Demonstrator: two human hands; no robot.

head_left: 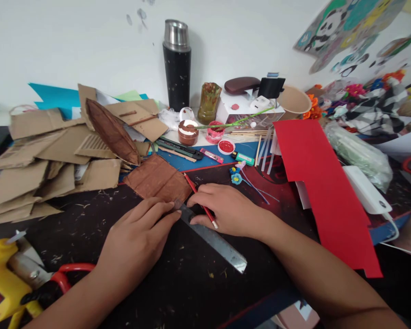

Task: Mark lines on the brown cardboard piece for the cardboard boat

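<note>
Both hands are close together over the dark, scuffed desk point(178, 292). The right hand point(226, 210) holds a slim red wooden pencil point(210, 214) between curled thumb and fingers; part of its shaft is lost behind them. The left hand point(137, 242) has its fingers drawn narrow, tips touching the far end of a long, flat, grey metal strip point(219, 246); I can't tell whether they pinch it or only press it. The strip runs beneath the right thumb, its near end bare, and a dark patch beside that thumb is hard to make out.

Just beyond the fingertips lies a brown-painted, squarish cardboard piece point(157, 176), its near edge partly covered by the left hand. Farther beyond that hand, a brown leaf-shaped piece point(111, 130) leans on a heap of plain tan cardboard scraps point(58, 151), many half buried.

Left of the left wrist, a yellow plastic glue gun point(7, 274) is cut off by the edge of view, and some red loop handles point(63, 276) vanish behind the forearm. Beyond the right hand are small blue crocheted-looking flowers point(236, 177); to its right, a large, notched red sheet point(322, 183) hides whatever lies under it.
</note>
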